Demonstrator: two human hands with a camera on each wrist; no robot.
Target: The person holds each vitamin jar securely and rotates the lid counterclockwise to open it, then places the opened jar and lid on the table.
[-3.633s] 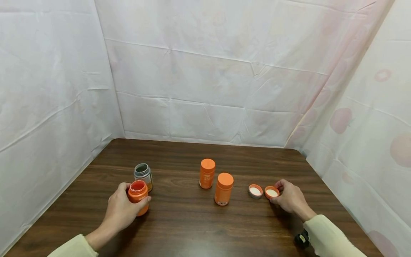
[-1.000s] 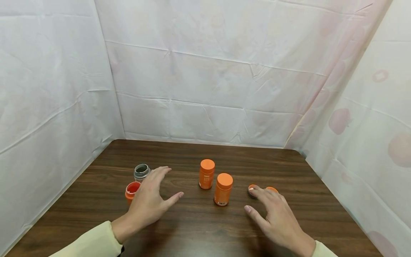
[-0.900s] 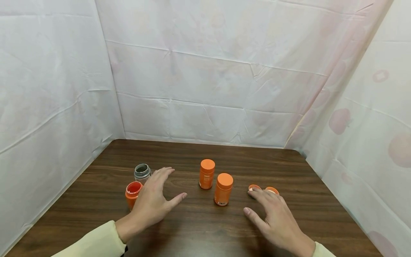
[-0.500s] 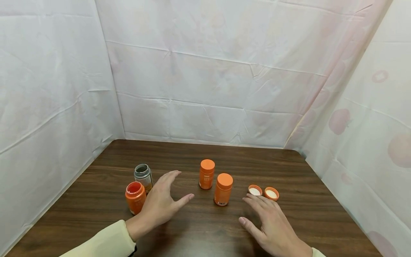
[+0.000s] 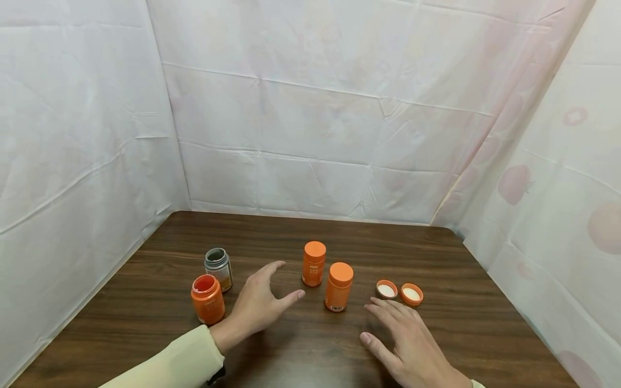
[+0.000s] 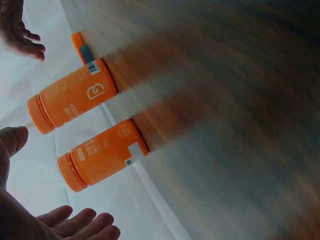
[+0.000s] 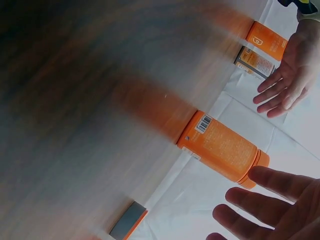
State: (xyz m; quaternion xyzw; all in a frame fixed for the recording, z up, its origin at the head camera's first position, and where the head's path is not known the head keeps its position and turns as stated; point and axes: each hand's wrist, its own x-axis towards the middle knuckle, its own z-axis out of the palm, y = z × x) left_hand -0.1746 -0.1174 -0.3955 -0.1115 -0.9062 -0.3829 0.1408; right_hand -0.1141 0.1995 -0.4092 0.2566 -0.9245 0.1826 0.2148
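Observation:
My left hand [image 5: 257, 302] hovers over the table with thumb and fingers spread, holding nothing, left of two capped orange bottles. The farther capped bottle [image 5: 314, 265] and the nearer capped bottle [image 5: 338, 288] stand upright mid-table; both show large in the left wrist view. Behind my left hand stand an uncapped orange bottle [image 5: 208, 304] and an uncapped grey bottle [image 5: 219, 272]. My right hand [image 5: 407, 339], fingers apart and holding nothing, is just in front of two upturned lids: a grey-sided lid [image 5: 386, 290] and an orange lid [image 5: 411, 294].
The dark wood table [image 5: 271, 231] is enclosed by pale sheeting [image 5: 310, 118] at the back and both sides. A dark band shows at my left sleeve cuff [image 5: 206, 350].
My left hand has let go of the uncapped orange bottle and moved right toward the capped bottles. My right hand has left the orange lid and drawn back toward me, uncovering both lids.

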